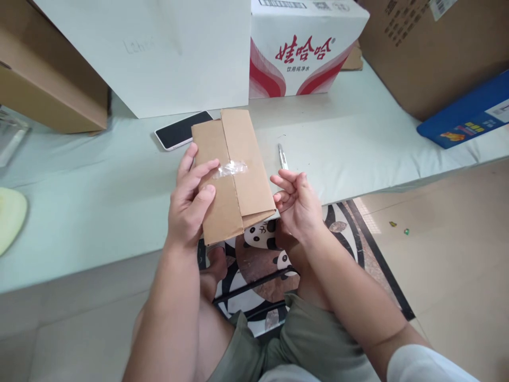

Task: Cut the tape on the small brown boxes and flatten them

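Note:
A small flat brown cardboard box (251,164) is tilted at the table's front edge, a strip of clear tape (231,169) across its middle seam. My left hand (191,199) grips it by the left side, thumb and fingers lying on the top face. Beside the box's lower right corner is my right hand (296,204), palm turned up, fingers loosely bent and apart, with nothing seen in it. A thin silver craft knife (282,157) lies on the table just beyond those fingertips. Partly behind the box rests a phone (181,131) with a dark screen.
Along the back of the cloth-covered table (99,212) stand a large white box (178,58) and a white and red carton (304,53). Brown cartons flank both sides, with a blue box (465,114) at right. A pale yellow object (11,217) sits at the left edge.

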The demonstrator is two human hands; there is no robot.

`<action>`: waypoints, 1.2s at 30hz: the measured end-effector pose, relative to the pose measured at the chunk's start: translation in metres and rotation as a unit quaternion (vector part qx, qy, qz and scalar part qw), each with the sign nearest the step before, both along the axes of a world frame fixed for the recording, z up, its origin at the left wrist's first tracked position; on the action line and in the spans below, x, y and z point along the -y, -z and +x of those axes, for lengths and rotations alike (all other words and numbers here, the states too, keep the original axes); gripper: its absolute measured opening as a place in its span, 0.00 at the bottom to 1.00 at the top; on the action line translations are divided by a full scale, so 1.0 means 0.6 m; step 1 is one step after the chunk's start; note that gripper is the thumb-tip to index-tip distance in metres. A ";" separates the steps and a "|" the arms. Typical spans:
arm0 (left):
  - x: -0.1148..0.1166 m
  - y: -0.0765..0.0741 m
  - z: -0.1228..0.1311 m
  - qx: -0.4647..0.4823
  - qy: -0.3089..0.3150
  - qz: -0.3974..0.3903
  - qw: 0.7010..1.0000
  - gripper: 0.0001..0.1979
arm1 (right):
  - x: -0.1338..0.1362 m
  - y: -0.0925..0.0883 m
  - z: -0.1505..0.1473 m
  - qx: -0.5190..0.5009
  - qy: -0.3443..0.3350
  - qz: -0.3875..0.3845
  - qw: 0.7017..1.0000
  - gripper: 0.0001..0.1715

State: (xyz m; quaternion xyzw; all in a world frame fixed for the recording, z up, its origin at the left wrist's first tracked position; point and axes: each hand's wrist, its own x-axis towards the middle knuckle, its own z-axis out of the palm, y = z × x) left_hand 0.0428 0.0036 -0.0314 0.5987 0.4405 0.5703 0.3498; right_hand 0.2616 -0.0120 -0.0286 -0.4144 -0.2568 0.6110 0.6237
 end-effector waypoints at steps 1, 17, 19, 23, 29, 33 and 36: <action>0.000 0.000 -0.001 -0.003 0.003 -0.001 1.000 0.20 | 0.000 0.001 -0.001 0.004 0.003 0.001 1.000 0.23; -0.002 -0.002 -0.008 -0.029 0.012 -0.010 0.999 0.19 | -0.021 0.006 0.025 0.109 0.114 -0.019 0.987 0.16; -0.001 -0.001 -0.009 -0.028 0.013 -0.006 0.999 0.19 | -0.031 0.011 0.036 0.130 0.145 -0.023 0.981 0.26; 0.000 -0.001 -0.009 -0.032 0.015 -0.004 0.999 0.19 | -0.046 0.024 0.045 0.178 0.109 -0.022 0.978 0.14; -0.001 -0.001 -0.008 -0.029 0.020 0.003 0.999 0.19 | -0.054 0.044 0.050 0.302 0.036 0.014 0.953 0.15; 0.001 -0.001 -0.007 -0.034 0.019 -0.005 0.999 0.20 | -0.050 0.051 0.055 0.528 0.017 0.019 0.849 0.28; 0.003 -0.002 -0.007 -0.051 0.012 0.000 0.999 0.22 | -0.047 0.057 0.060 0.661 0.002 0.002 0.750 0.26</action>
